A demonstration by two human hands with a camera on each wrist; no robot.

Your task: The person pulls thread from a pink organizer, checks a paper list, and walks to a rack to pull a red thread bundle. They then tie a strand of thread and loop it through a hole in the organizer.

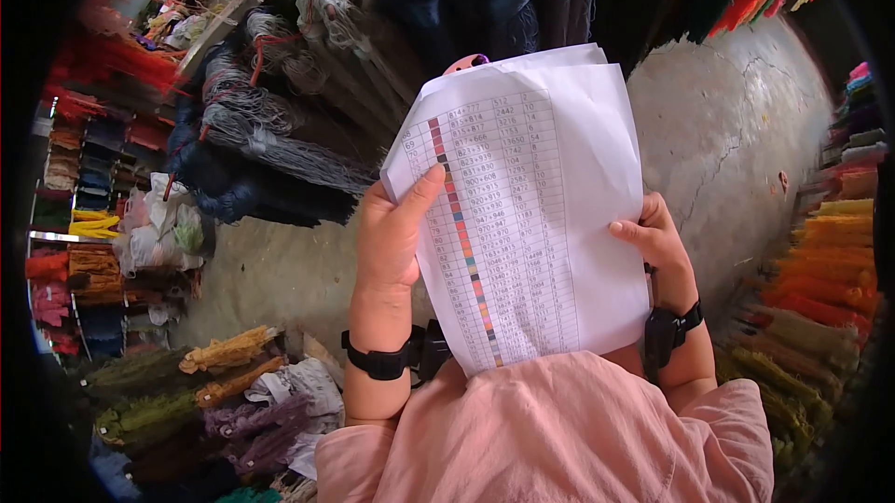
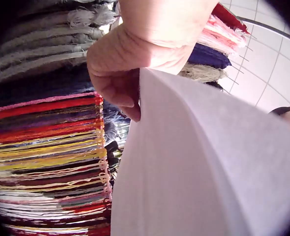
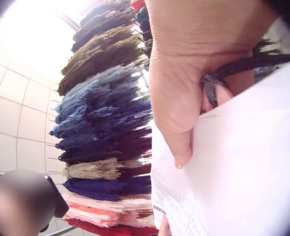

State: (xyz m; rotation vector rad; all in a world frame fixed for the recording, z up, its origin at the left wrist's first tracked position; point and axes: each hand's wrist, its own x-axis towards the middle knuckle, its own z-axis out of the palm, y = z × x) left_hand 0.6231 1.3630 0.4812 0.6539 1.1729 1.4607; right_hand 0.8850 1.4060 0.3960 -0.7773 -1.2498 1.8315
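Printed paper sheets, with number columns and a strip of small coloured cells, are held up in front of the body. My left hand pinches their left edge, thumb on the front beside the colour strip; its fingers lie behind the paper. The right hand grips the right edge, thumb across the front. A dark knotted cord passes by that hand's curled fingers in the right wrist view. Behind the top edge, a small pink thing with dark spots peeks out, mostly hidden.
Grey and dark yarn hanks hang ahead on the left. Orange and brown hanks line the right side. More bundles and plastic bags lie at left. Cracked concrete floor shows beyond the sheets.
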